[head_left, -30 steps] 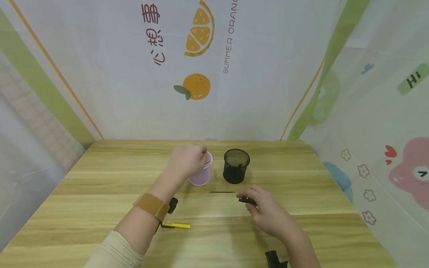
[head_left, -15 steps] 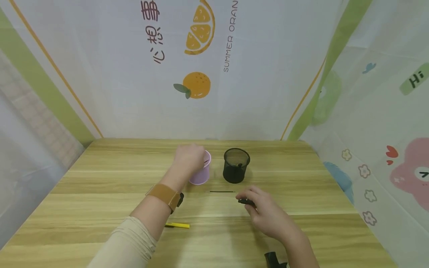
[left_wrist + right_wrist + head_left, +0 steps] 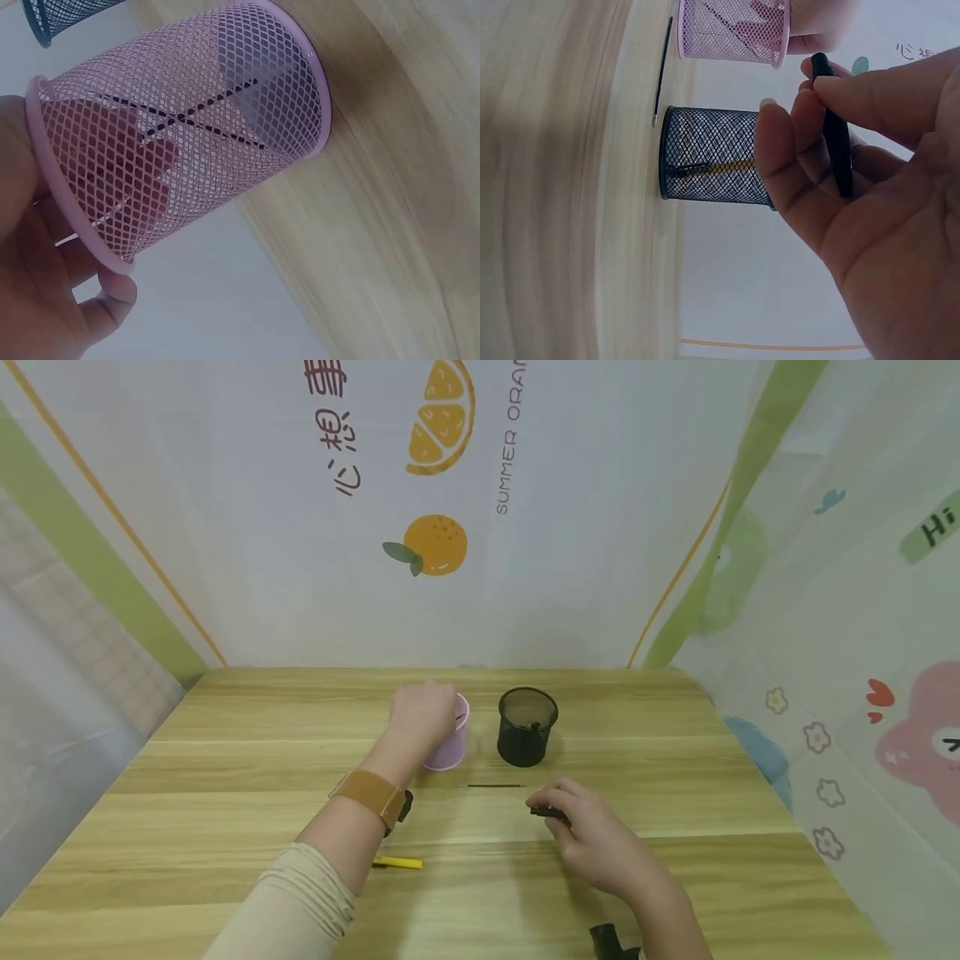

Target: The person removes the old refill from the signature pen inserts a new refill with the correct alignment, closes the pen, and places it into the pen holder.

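Left hand [image 3: 423, 714] in the pink cup [image 3: 452, 752], right hand [image 3: 592, 835] on a black barrel [image 3: 836, 139]

We find the left hand's fingers inside the upright pink cup, near two thin dark rods [image 3: 181, 118] that cross there. Whether the fingers grip a rod, we cannot tell. The open mouth, we judge, makes entry from above easiest. The right hand pinches the black barrel between thumb and fingers above the table [image 3: 675, 760], one end protruding, perhaps to leave that tip accessible. A slender rod [image 3: 495, 786] lies flat before the black cup [image 3: 522, 743], probably handy to both hands. Over the pink cup, the left wrist bends downward, one digit outside the rim; its forearm passes above a yellow pen [image 3: 401, 863]. We see the right forearm angling in from the near edge.
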Demonstrator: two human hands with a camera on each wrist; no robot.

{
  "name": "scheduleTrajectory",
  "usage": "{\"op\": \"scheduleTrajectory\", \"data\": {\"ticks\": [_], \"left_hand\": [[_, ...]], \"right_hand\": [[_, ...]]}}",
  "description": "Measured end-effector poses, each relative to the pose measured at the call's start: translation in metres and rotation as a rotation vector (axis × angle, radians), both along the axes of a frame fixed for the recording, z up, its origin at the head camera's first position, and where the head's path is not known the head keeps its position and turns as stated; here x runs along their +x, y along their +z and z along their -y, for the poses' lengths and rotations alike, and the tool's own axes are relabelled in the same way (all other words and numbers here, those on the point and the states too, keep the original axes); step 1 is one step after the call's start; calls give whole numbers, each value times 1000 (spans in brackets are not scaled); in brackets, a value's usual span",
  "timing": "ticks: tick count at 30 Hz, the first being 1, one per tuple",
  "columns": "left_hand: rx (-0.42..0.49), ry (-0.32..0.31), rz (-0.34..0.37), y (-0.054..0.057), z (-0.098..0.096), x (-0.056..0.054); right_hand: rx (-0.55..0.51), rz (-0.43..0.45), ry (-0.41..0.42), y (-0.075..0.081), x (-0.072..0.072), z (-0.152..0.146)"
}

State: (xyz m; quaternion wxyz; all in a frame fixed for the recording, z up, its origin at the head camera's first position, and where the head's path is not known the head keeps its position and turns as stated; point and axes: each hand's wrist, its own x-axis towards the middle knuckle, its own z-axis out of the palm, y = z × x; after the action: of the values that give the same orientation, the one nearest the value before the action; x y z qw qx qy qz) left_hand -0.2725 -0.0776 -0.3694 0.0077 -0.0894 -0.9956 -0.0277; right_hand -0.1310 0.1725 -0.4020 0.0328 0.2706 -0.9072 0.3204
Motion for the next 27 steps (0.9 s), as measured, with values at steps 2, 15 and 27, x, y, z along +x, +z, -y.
{"op": "scheduleTrajectory", "data": {"ticks": [2,15,27], "left_hand": [[14,20,7,0,-1,0],[12,96,17,-1,-6,0],[68,131,9,-2,-4,1]], "right_hand": [[1,3,3,0,0,0],[-8,-13,20,-3,0,0],[-5,1,28,-2,1,0]]}}
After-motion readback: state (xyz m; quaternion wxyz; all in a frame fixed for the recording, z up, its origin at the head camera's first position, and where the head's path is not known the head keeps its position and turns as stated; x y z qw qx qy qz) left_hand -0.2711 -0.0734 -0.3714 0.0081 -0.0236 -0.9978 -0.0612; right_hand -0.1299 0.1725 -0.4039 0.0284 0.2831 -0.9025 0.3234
